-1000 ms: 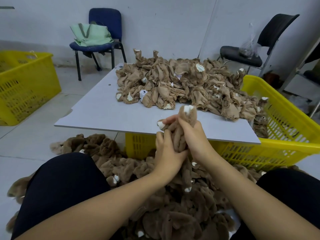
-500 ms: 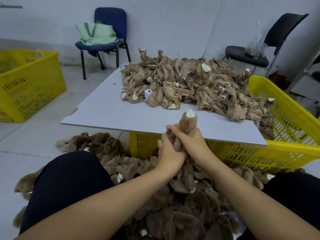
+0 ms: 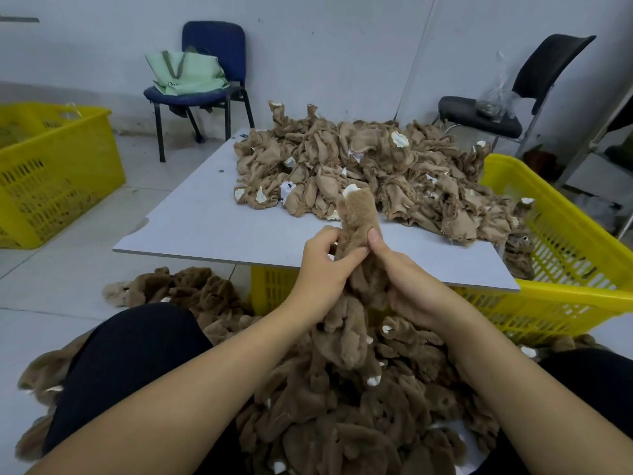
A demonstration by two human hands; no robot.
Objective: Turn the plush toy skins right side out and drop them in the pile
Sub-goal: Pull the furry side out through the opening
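Brown fuzzy plush skin (image 3: 356, 231), white at its tip, stands upright between both hands just over the near edge of the grey board (image 3: 212, 228): the left hand (image 3: 320, 272) and right hand (image 3: 407, 286) each curl around it. Below the board, between the knees, lies the furry pile (image 3: 342, 406); on the board, pale inside-out skins (image 3: 376, 166). Beyond it, a green bag (image 3: 186, 73), lettering unreadable
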